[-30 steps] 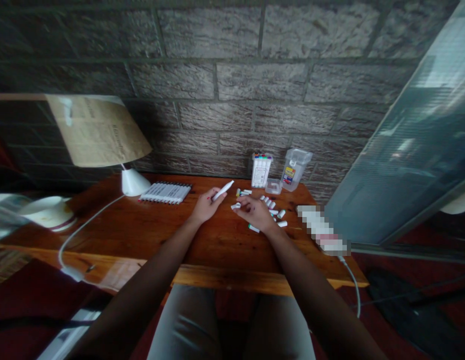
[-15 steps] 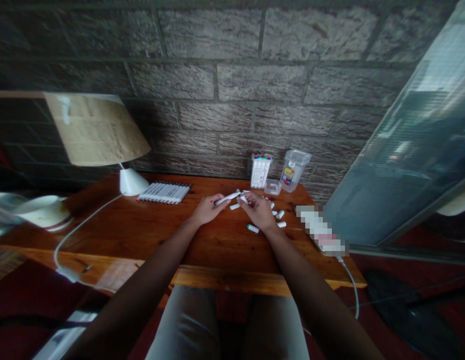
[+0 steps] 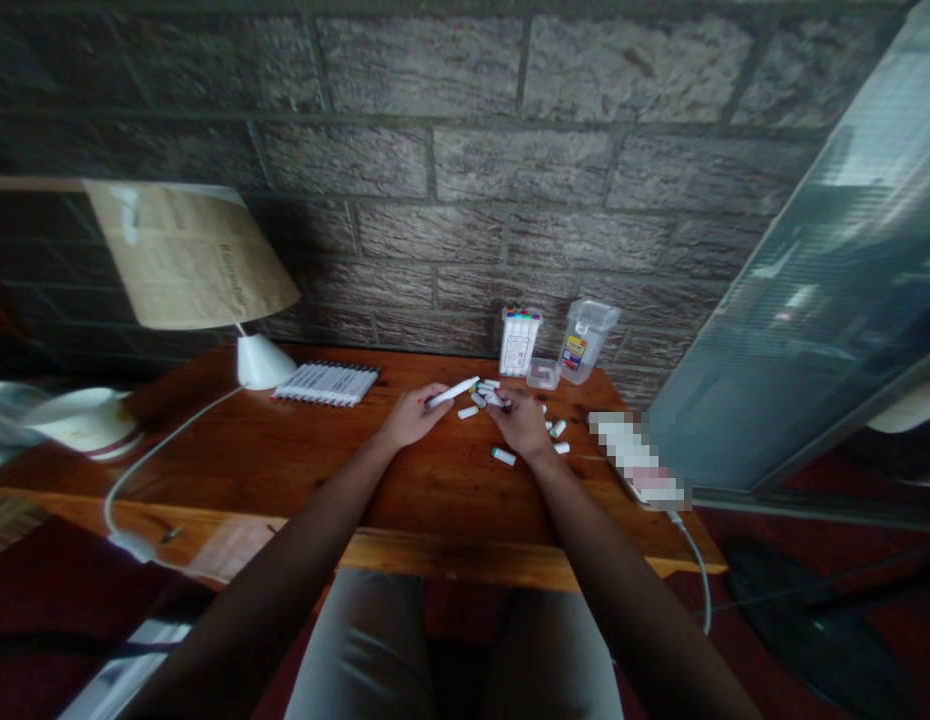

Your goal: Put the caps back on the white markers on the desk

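Note:
My left hand [image 3: 414,416] is closed around a white marker [image 3: 456,390], its tip end pointing up and to the right. Just right of that tip, my right hand [image 3: 523,420] has its fingers pinched on a small white marker cap [image 3: 494,399], partly hidden by the fingers. Several loose caps lie on the table around my right hand: a white cap [image 3: 468,412] between the two hands, a green-ended cap [image 3: 503,457] nearer me, and another cap [image 3: 558,429] to the right.
A row of markers [image 3: 328,383] lies left on the wooden table [image 3: 285,470], beside a lamp [image 3: 264,362]. At the back right stand a clear case of markers [image 3: 518,342], a small clear lid [image 3: 543,374] and a clear plastic container [image 3: 585,342]. A blurred-out item with a cable [image 3: 696,560] lies at the right edge.
My right hand's fingers have drawn slightly down and away from the marker's tip, leaving a gap that shows more caps behind. My left hand holds the marker in nearly the same place.

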`<state>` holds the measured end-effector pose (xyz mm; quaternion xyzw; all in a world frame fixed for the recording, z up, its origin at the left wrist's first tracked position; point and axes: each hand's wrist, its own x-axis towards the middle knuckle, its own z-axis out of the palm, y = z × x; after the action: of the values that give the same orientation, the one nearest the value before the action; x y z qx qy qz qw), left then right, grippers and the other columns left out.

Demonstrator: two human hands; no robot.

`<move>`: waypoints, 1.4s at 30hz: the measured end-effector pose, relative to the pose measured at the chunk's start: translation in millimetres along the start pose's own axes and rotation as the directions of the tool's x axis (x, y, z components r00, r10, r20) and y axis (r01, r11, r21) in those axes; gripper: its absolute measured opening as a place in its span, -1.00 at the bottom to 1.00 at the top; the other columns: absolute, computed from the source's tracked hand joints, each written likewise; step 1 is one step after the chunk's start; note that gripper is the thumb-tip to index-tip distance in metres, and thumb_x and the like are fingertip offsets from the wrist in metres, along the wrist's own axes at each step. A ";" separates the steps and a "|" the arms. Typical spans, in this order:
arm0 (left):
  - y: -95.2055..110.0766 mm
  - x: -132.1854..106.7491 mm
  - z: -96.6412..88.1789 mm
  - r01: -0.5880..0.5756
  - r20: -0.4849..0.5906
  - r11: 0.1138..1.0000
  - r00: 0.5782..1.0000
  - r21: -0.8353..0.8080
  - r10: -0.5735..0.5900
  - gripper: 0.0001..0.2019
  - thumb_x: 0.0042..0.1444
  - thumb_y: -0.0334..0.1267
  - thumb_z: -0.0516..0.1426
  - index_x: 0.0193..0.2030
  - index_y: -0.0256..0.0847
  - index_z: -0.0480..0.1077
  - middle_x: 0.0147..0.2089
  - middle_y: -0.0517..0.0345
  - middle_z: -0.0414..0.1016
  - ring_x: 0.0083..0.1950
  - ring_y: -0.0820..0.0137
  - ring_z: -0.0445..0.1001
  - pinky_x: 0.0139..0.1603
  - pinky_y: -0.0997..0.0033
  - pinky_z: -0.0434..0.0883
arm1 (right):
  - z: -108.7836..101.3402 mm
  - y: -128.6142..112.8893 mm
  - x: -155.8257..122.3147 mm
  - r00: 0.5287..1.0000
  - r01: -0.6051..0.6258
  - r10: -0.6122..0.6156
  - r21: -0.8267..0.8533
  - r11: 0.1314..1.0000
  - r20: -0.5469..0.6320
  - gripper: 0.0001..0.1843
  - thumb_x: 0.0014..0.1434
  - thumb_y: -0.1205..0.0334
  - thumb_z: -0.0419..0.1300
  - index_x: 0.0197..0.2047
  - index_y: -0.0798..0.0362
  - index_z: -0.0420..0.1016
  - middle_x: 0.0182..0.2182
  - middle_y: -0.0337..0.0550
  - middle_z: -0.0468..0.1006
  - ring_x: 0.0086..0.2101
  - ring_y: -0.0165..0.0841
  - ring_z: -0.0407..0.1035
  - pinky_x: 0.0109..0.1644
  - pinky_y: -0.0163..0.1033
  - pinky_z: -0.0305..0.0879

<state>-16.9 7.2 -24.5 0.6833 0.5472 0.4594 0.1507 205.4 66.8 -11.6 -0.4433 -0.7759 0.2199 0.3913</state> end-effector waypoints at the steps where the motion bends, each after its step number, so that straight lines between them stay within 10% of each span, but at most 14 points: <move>1: -0.3 0.0 0.1 0.006 -0.004 1.000 1.000 0.002 -0.006 -0.64 0.23 0.01 0.14 -0.06 -0.22 0.53 -0.21 0.11 0.63 -0.23 0.31 0.52 -0.16 0.37 0.42 | 1.4 1.5 0.3 1.000 0.016 -0.016 -0.009 1.000 0.014 -0.85 0.18 0.30 0.29 -0.20 0.01 0.69 -0.19 -0.07 0.71 -0.20 -0.21 0.56 -0.01 -0.14 0.44; 19: -2.8 -0.1 1.4 0.024 0.102 0.999 0.995 -0.032 -0.021 -0.69 0.21 0.01 0.16 -0.18 -0.19 0.54 -0.26 0.13 0.61 -0.24 0.31 0.52 -0.13 0.35 0.41 | 0.8 1.1 1.3 0.997 0.019 -0.001 0.236 0.972 -0.076 -0.81 0.13 0.13 0.30 -0.21 0.02 0.63 -0.23 -0.11 0.69 -0.24 -0.27 0.54 -0.04 -0.16 0.44; 30: 1.0 -0.6 -0.4 0.015 0.113 0.999 0.994 -0.036 -0.010 -0.70 0.24 0.02 0.15 -0.22 -0.18 0.53 -0.33 0.16 0.60 -0.30 0.34 0.53 -0.19 0.37 0.42 | 7.3 -3.1 3.8 0.970 -0.240 0.216 0.617 0.750 0.115 -0.62 0.17 -0.05 0.30 -0.09 0.06 0.55 -0.23 -0.10 0.71 -0.33 -0.33 0.58 -0.38 -0.29 0.50; 42: 1.2 0.1 -0.9 0.000 0.126 1.000 0.992 -0.017 0.002 -0.68 0.26 0.02 0.13 -0.26 -0.19 0.52 -0.31 0.13 0.58 -0.25 0.32 0.52 -0.13 0.35 0.39 | 5.7 4.1 2.3 0.998 -0.059 0.057 0.319 0.946 0.016 -0.74 0.19 0.13 0.31 -0.08 0.00 0.67 -0.17 -0.15 0.73 -0.32 -0.33 0.58 -0.16 -0.22 0.53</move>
<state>-16.8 6.7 -23.1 0.7098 0.5323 0.4200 0.1907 202.2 70.8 -16.9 -0.3958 -0.7181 0.3555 0.4487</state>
